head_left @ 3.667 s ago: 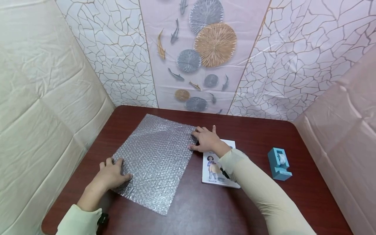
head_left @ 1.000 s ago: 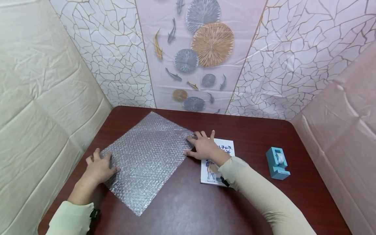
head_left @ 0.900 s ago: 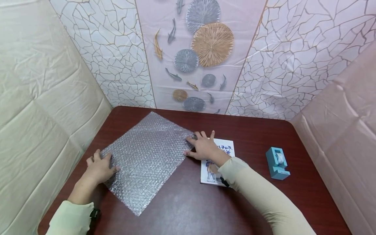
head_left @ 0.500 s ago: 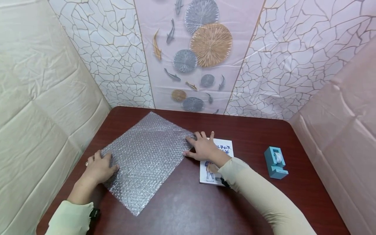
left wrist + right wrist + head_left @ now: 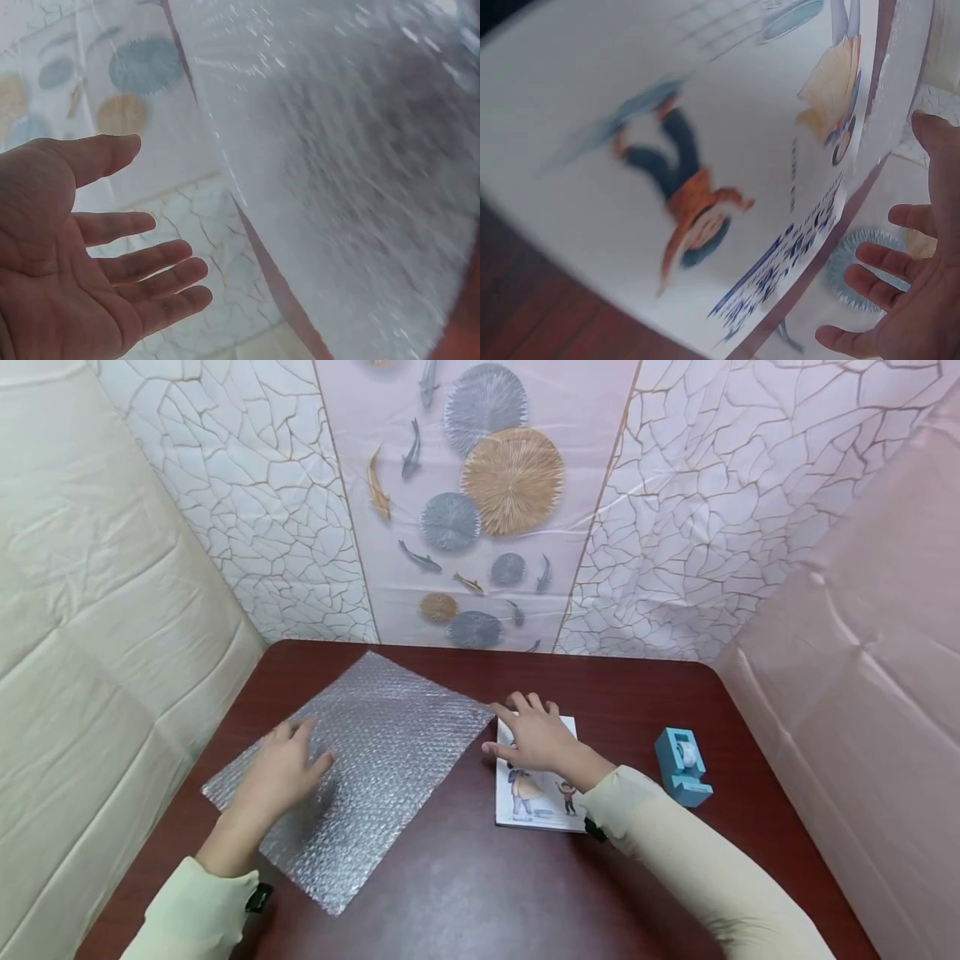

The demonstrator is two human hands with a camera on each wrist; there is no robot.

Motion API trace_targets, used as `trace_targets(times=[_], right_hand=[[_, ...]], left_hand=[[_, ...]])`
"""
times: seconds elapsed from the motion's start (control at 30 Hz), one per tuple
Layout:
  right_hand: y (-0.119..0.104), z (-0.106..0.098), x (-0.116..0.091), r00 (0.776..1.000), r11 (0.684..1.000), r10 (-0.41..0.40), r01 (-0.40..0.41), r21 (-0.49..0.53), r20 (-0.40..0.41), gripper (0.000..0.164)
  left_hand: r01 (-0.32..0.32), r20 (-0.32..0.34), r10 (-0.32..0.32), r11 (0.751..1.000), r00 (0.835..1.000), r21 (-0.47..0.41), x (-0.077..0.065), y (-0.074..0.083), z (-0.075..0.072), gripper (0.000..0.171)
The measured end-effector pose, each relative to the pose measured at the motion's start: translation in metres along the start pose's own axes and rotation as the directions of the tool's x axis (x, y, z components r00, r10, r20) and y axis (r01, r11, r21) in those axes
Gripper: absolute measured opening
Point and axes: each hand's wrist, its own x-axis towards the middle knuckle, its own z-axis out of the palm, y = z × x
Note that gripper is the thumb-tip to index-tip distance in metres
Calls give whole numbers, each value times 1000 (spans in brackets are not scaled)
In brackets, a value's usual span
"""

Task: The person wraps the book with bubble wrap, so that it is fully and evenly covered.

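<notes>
Bubble wrap lies flat on the left half of the table, set askew; we read its long sides as running from far right to near left. Over its left part we find the left hand, with fingers and thumb apart and nothing held. The left wrist view shows a gap between these fingers and the sheet, so we judge the hand to be clear of it. We then follow the sheet to its right corner, which points at the far left of the book; whether corner and book touch we cannot tell. The right hand is above the book, its fingers spread and holding nothing, its index fingertip near that same corner; contact there we cannot confirm. The book lies face up beneath this hand, long axis pointing away from us. For reach, we take the left hand as nearer to the body of the sheet, the right hand as nearer to the book. At far right we note a blue tape dispenser, well apart from both hands.
</notes>
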Motion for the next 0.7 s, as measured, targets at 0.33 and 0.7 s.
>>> trace_targets(times=[0.33,0.7], right_hand=[[16,-15,-31,999,999,37,-38,-19,-26,79],[30,-23,-58,991,991,135,-135,21,14,76]], left_hand=[[-59,-31,58,998,998,-19,10,33,4,68],[-99,-33,97,993,995,-70,22,59,10,64]])
